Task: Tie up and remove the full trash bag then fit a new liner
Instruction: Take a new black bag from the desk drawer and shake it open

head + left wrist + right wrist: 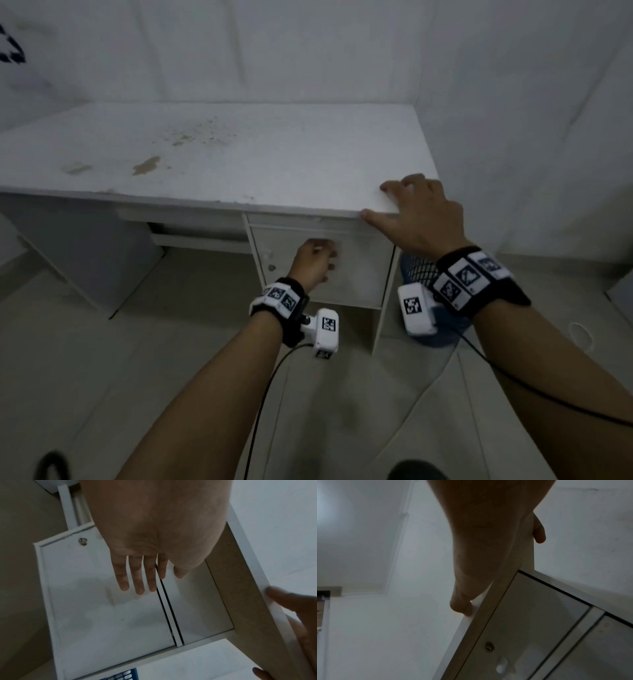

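The left hand [313,262] reaches to the cabinet door [106,601] under the desk [239,164]. In the left wrist view its fingers [137,577] are straight and close together, tips at the door's top edge beside the gap under the drawer [192,601], holding nothing. The lock [82,541] sits well off to the side of those fingertips.

The right hand [419,212] rests on the desk's front corner, fingers spread on top and thumb against the front edge; it steadies rather than grips.

The bin [419,270], a blue mesh basket, stands on the floor below the right wrist, beside the cabinet and mostly hidden by the wrist camera. Whether a bag sits in it cannot be told.

By my reading, the task is early or mid-way: no tied bag and no new liner show anywhere. The reach to the door suggests a search for a liner, so fitting is still left, and perhaps tying and removal too.

No brand or readable writing appears; only coded square markers on the wristbands.
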